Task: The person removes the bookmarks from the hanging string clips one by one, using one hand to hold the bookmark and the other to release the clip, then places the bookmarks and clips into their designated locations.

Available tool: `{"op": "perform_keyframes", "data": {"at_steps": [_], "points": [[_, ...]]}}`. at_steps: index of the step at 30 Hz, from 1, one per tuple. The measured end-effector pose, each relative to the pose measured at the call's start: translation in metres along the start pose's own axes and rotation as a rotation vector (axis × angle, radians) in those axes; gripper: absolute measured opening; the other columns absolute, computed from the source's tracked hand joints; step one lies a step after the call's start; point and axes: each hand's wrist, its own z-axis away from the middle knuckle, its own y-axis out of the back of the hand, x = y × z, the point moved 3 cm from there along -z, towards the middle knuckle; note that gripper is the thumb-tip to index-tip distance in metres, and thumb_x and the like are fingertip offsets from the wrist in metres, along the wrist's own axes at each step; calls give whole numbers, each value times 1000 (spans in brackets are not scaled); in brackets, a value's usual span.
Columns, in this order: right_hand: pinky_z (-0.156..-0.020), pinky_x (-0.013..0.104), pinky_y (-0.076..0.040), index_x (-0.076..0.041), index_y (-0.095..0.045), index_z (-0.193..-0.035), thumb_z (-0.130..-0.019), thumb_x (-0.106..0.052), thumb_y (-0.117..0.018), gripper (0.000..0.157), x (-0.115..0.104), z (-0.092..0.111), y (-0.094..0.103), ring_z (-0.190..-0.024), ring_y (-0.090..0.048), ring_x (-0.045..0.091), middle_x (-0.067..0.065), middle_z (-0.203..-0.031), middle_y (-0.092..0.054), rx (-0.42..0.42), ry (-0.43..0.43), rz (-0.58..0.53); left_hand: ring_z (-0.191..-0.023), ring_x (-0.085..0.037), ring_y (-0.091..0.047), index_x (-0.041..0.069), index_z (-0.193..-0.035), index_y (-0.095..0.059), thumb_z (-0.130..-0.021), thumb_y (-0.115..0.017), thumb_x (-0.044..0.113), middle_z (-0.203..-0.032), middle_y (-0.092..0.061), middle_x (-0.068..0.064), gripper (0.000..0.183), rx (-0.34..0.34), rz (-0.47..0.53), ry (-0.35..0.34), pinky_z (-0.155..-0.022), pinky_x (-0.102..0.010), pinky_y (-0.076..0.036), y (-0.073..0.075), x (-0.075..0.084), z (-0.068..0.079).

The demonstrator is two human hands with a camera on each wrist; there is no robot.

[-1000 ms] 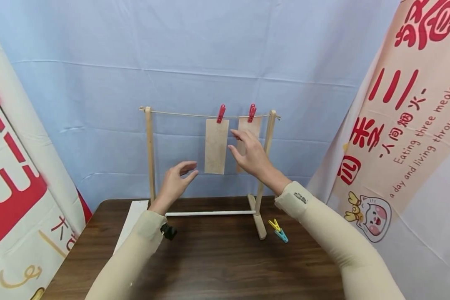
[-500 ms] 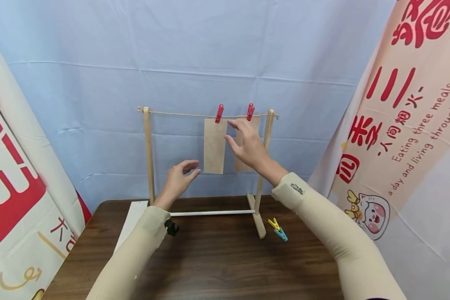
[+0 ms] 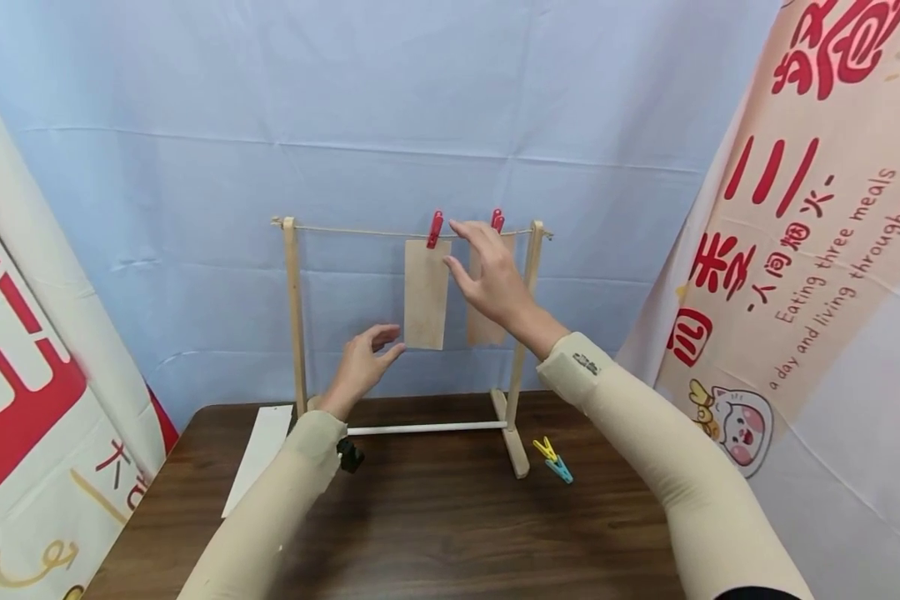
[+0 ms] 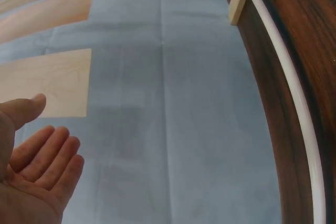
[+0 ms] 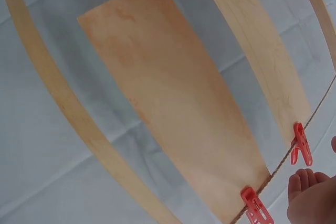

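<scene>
Two thin, pale wooden-looking strips hang from a cord (image 3: pixel 360 232), each under a red clothespin. My right hand (image 3: pixel 487 275) is raised in front of the right strip (image 3: pixel 483 321), thumb and fingers spread apart with nothing between them. Its fingertips are close beside the left clothespin (image 3: pixel 435 229); the right clothespin (image 3: pixel 497 220) is partly hidden behind this hand. Lower down, my left hand (image 3: pixel 363 362) hovers with fingers loosely bent, near the bottom of the left strip (image 3: pixel 424 300). In the left wrist view the left palm (image 4: pixel 39 171) faces up and holds nothing.
A wooden rack with a left post (image 3: pixel 296 308) and a white bottom rod (image 3: pixel 427 428) carries the cord. Yellow and blue clothespins (image 3: pixel 553 460) lie on the brown table (image 3: pixel 450 517) at right. A white flat strip (image 3: pixel 258 454) lies at left. Behind hangs a pale blue cloth (image 3: pixel 390 100).
My right hand has risen a little along the strips, its fingertips now level with the left red clothespin. The left hand has barely moved. The head view has shifted slightly.
</scene>
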Motion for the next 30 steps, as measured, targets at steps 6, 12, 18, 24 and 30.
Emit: {"op": "perform_keyframes", "data": {"at_steps": [6, 12, 18, 24, 30], "points": [[-117, 47, -43, 7, -54, -150, -102, -9, -74, 54, 2, -6, 0, -134, -56, 37, 24, -142, -61, 2, 3, 4, -135, -35, -63, 4, -146, -64, -105, -74, 22, -143, -67, -18, 46, -39, -10, 46, -115, -49, -48, -7, -5, -1], [-115, 46, -46, 8, -54, -150, -102, -10, -74, 55, 4, -11, 0, -132, -56, 35, 22, -141, -61, -1, -1, 32, -133, -35, -64, 5, -144, -65, -104, -75, 23, -141, -69, -18, 45, -35, -7, 53, -114, -47, -50, -11, -7, -4], [-116, 47, -44, 7, -53, -152, -103, -11, -75, 57, 4, -14, 0, -134, -55, 36, 23, -144, -60, -2, -18, 41, -132, -37, -65, 3, -145, -63, -104, -75, 22, -139, -69, -19, 46, -44, -7, 65, -113, -52, -49, -16, -8, -4], [-117, 45, -45, 7, -51, -154, -104, -14, -74, 59, 4, -16, -2, -136, -55, 34, 22, -148, -58, -11, -68, 20, -130, -40, -65, 1, -143, -64, -104, -75, 20, -137, -70, -21, 45, -43, -6, 64, -112, -53, -50, -19, -10, 0], [-117, 44, -45, 7, -51, -153, -104, -14, -73, 58, 7, -20, -4, -135, -56, 33, 21, -149, -58, -26, -115, 11, -130, -41, -65, 1, -142, -64, -105, -74, 19, -136, -70, -21, 43, -36, -7, 73, -109, -52, -52, -22, -8, 1]]}}
